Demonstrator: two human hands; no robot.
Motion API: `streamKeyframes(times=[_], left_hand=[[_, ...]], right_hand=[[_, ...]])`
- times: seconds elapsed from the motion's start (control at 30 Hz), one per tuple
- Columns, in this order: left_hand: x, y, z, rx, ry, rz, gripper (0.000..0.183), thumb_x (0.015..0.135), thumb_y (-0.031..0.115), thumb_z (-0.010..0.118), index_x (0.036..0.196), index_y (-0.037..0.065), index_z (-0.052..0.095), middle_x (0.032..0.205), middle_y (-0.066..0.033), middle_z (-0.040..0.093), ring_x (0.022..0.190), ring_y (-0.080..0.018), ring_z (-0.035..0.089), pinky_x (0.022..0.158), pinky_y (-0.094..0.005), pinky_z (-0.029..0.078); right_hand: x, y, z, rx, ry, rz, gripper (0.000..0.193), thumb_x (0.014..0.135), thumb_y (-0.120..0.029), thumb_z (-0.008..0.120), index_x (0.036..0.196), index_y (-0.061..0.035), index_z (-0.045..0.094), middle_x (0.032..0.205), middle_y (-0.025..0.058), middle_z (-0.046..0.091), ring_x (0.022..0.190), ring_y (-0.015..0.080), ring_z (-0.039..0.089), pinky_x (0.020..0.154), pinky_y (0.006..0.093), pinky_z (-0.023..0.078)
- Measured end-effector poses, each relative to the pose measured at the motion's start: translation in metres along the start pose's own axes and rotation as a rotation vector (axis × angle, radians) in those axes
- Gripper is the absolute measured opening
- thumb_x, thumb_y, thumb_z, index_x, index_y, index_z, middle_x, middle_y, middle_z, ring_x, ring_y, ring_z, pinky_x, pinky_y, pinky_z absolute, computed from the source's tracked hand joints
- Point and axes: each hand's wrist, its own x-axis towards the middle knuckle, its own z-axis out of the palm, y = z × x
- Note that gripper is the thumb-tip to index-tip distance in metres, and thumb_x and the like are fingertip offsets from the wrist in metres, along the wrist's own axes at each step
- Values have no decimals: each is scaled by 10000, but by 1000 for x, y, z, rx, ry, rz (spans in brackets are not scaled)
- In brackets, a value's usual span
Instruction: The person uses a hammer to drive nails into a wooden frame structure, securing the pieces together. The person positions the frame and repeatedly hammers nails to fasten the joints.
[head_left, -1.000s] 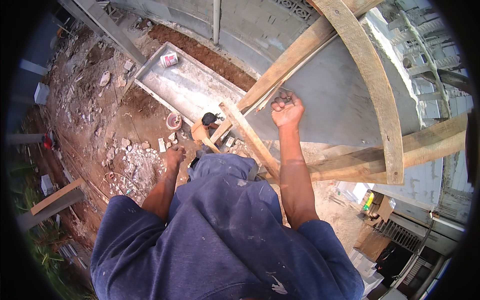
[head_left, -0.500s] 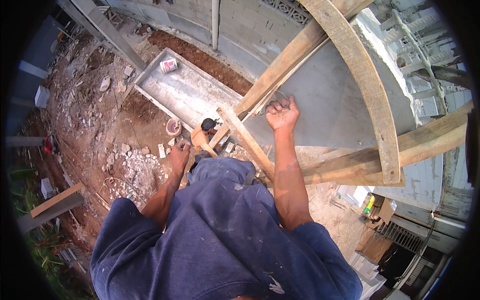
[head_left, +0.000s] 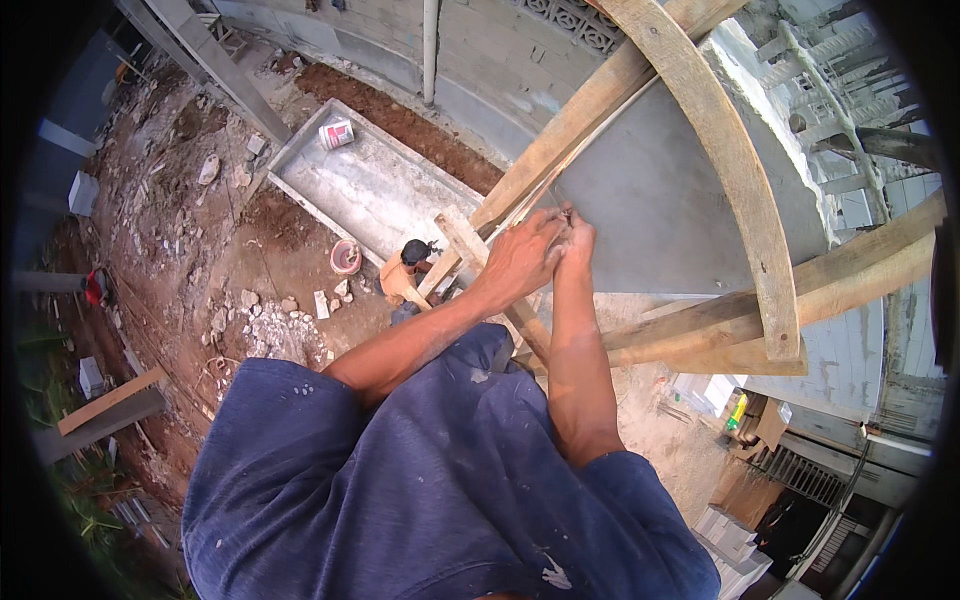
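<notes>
Both of our hands meet high on the timber frame, far above the ground. Going left to right: a person in an orange shirt (head_left: pixel 402 278) works down below beside a concrete trough (head_left: pixel 370 190). Our left hand (head_left: pixel 520 262) curls its fingers closed over something small where the slanting wooden beam (head_left: pixel 560 150) crosses the narrow brace (head_left: pixel 470 245); what it pinches we cannot tell. Our right hand (head_left: pixel 578 240) presses against it, fingers bent, contents hidden. The curved plank (head_left: pixel 735 170) arcs just to the right. We judge it best to keep the wrists braced on the beam and let nothing drop on the worker beneath.
</notes>
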Motion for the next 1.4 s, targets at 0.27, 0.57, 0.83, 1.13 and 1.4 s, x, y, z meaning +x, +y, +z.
streamKeyframes(times=[0.27,0.57,0.83,1.13,1.4], left_hand=[[17,5,15,122,-62,-183,531,844,171,594,1352,26,530,1422,-239,483,1095,-414,616,919,-489,512],[10,3,24,-135,54,-225,652,801,51,505,1448,55,420,1456,-240,449,1191,-422,558,1014,-499,452],[10,-6,18,-286,104,-197,661,767,-25,471,1424,48,455,1395,-239,512,1238,-420,519,1070,-443,411],[-29,-14,-7,-250,22,-66,441,803,-24,516,1228,33,619,1214,-185,645,1133,-373,602,1005,-427,462],[-112,-71,-38,-27,-240,-97,337,823,21,551,1138,59,667,1133,-160,669,988,-371,642,857,-451,524]], right_hand=[[-22,8,6,-349,119,-247,262,973,-84,471,1182,24,585,1055,113,636,915,204,631,753,314,529],[-34,-8,14,-763,-147,-645,288,921,-59,432,1017,45,683,886,47,632,812,118,561,677,269,471],[-43,-31,32,-907,-257,-642,301,933,-203,573,1016,50,714,841,34,653,780,123,562,714,262,456],[-52,-33,62,-1180,-121,-566,295,841,-146,761,1006,95,721,882,102,723,788,139,619,724,293,506],[-47,-30,67,-1574,-6,-940,207,878,-208,652,1006,-79,752,839,204,706,785,369,682,731,424,507]])
